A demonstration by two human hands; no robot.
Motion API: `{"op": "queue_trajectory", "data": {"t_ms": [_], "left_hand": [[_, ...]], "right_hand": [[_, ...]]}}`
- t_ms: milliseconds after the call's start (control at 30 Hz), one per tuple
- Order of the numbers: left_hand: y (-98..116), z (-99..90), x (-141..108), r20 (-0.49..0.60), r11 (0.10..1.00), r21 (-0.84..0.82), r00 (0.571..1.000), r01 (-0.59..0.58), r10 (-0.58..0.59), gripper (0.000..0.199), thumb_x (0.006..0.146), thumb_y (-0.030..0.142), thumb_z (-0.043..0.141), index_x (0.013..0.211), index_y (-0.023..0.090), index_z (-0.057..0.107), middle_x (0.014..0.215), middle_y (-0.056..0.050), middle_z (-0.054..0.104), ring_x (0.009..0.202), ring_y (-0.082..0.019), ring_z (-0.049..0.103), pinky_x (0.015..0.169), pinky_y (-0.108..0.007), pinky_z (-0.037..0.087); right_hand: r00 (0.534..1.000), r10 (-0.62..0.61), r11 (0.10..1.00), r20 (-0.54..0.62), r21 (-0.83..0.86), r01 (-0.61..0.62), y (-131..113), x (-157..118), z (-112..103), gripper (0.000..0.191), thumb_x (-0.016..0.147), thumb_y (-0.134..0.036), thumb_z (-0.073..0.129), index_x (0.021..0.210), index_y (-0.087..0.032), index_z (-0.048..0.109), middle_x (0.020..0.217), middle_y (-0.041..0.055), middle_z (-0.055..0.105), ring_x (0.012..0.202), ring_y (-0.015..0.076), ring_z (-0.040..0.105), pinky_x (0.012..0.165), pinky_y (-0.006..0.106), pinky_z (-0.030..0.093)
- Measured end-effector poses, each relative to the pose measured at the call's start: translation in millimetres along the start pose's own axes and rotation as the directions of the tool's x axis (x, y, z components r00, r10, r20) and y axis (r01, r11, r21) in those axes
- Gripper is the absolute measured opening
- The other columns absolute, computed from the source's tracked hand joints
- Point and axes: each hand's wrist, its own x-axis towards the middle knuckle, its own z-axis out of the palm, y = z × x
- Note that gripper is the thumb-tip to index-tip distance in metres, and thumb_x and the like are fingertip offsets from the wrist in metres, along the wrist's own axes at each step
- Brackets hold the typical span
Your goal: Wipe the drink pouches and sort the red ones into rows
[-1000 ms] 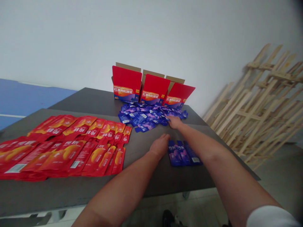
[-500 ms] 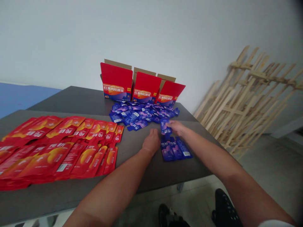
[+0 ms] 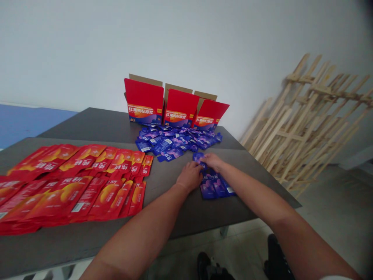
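My right hand (image 3: 213, 161) pinches a purple sachet (image 3: 198, 156) by its right side, just above the table. My left hand (image 3: 190, 177) has its fingers bent against the lower left edge of the same sachet; its thumb is hidden. Directly below lies a short row of purple sachets (image 3: 212, 188) side by side, partly covered by my right wrist and forearm. Farther back is a loose heap of purple sachets (image 3: 175, 140), lying at various angles.
Red and orange pouches (image 3: 72, 190) lie in two overlapping rows on the left of the dark table (image 3: 163, 202). Three red cartons (image 3: 180, 105) with raised flaps stand behind the heap. Wooden slat frames (image 3: 303, 120) lean against the wall at right.
The purple sachet in my right hand has shifted slightly left. My left hand has moved right and nearer, its fingers now at the sachet's edge.
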Motion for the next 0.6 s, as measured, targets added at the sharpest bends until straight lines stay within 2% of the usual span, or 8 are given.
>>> {"op": "queue_trajectory", "data": {"t_ms": [100, 167, 300, 467, 533, 600], "left_hand": [[-0.2, 1.1, -1.3, 0.013, 0.999, 0.036, 1.0, -0.018, 0.017, 0.035, 0.09, 0.032, 0.043, 0.12, 0.031, 0.06, 0.136, -0.004, 0.048, 0.122, -0.028, 0.042, 0.1, -0.045, 0.039], [-0.5, 1.5, -1.8, 0.035, 0.998, 0.054, 0.999, -0.033, 0.031, 0.035, 0.091, 0.034, 0.042, 0.119, 0.032, 0.062, 0.135, -0.002, 0.05, 0.123, -0.028, 0.042, 0.099, -0.047, 0.039], [-0.9, 1.8, -1.9, 0.069, 0.997, 0.064, 0.996, -0.053, 0.049, 0.036, 0.091, 0.036, 0.04, 0.117, 0.032, 0.064, 0.128, -0.002, 0.057, 0.117, -0.028, 0.046, 0.097, -0.047, 0.039], [0.1, 1.0, -2.3, 0.061, 0.996, 0.069, 0.997, -0.053, 0.049, 0.037, 0.092, 0.036, 0.038, 0.119, 0.031, 0.064, 0.126, -0.002, 0.059, 0.116, -0.027, 0.047, 0.096, -0.046, 0.039], [0.3, 0.8, -2.7, 0.063, 0.996, 0.073, 0.997, -0.053, 0.048, 0.038, 0.092, 0.036, 0.038, 0.118, 0.031, 0.064, 0.126, -0.002, 0.059, 0.116, -0.027, 0.047, 0.096, -0.045, 0.039], [0.2, 1.0, -2.9, 0.062, 0.996, 0.075, 0.997, -0.055, 0.05, 0.038, 0.092, 0.036, 0.038, 0.117, 0.031, 0.065, 0.125, -0.003, 0.059, 0.116, -0.027, 0.047, 0.097, -0.045, 0.039]], "right_hand": [[0.999, -0.045, 0.993, -0.02, -0.112, 0.042, 3.3, 5.6, -0.9, 0.02, 0.074, -0.027, 0.073, 0.062, -0.017, 0.061, 0.054, -0.0024, 0.058, 0.053, 0.0108, 0.052, 0.053, 0.021, 0.039], [0.995, -0.086, 0.968, -0.059, -0.241, 0.07, 6.6, 12.6, -2.5, 0.021, 0.072, -0.032, 0.075, 0.066, -0.017, 0.062, 0.059, -0.0006, 0.06, 0.059, 0.0128, 0.054, 0.056, 0.023, 0.04], [0.96, -0.254, 0.839, -0.122, -0.521, 0.156, 6.6, 31.8, -5.1, 0.027, 0.075, -0.038, 0.071, 0.091, -0.017, 0.063, 0.081, 0.0049, 0.065, 0.075, 0.0177, 0.06, 0.068, 0.027, 0.046], [0.879, -0.473, 0.717, -0.051, -0.602, 0.351, -15.8, 55.2, 4.5, 0.038, 0.08, -0.032, 0.066, 0.114, -0.015, 0.061, 0.108, 0.0095, 0.065, 0.098, 0.0192, 0.061, 0.088, 0.03, 0.047], [0.874, -0.485, 0.616, 0.025, -0.7, 0.362, -26.9, 61.7, 11.8, 0.046, 0.08, -0.032, 0.066, 0.123, -0.015, 0.059, 0.12, 0.0105, 0.062, 0.111, 0.02, 0.057, 0.096, 0.03, 0.043], [0.889, -0.444, 0.5, 0.11, -0.794, 0.347, -35.9, 66.0, 18.3, 0.05, 0.082, -0.033, 0.064, 0.128, -0.016, 0.057, 0.127, 0.0106, 0.06, 0.118, 0.0208, 0.055, 0.1, 0.028, 0.04]]}}
